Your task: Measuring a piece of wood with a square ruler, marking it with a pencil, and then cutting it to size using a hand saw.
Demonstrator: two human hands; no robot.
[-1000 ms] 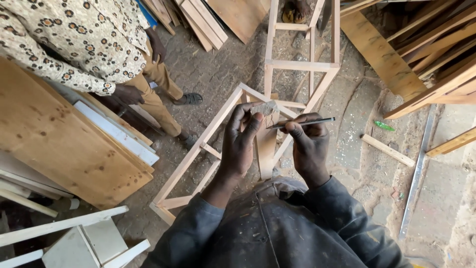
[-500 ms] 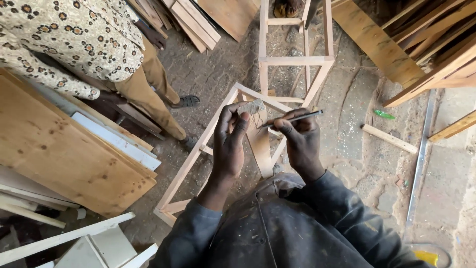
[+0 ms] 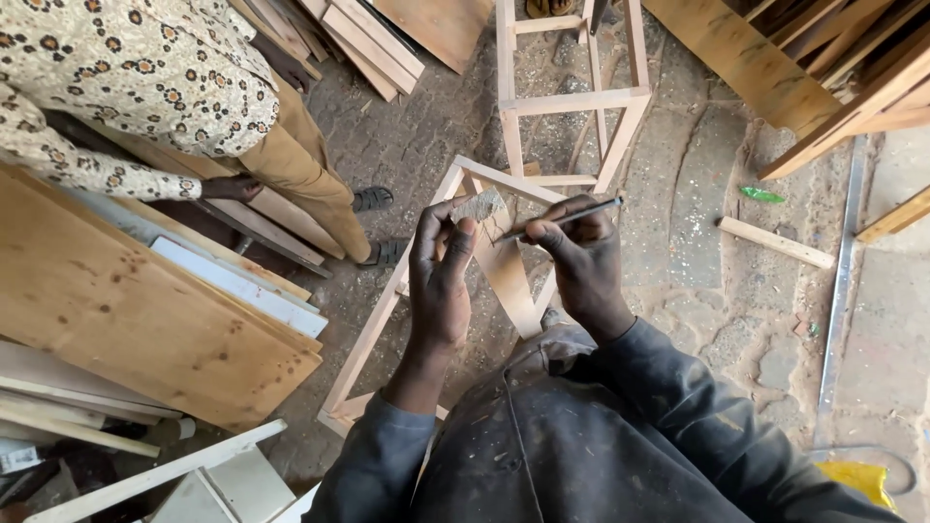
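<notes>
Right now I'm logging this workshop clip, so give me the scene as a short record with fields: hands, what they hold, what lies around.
left hand: holds a wood strip upright, a small grey piece pinched at its top
right hand: holds a pencil, tip at the strip's top
under the hands: open wooden frame on the paved floor
beyond: second frame, standing
left: plywood sheets; another person in a patterned shirt
right: loose batten, metal bar

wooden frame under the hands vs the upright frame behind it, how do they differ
The wooden frame lies slanted on the paving, long and ladder-like; the upright frame stands on its legs, box-shaped. The lying frame is partly hidden by the left hand and right hand; the upright one is untouched. Both are pale bare wood.
</notes>
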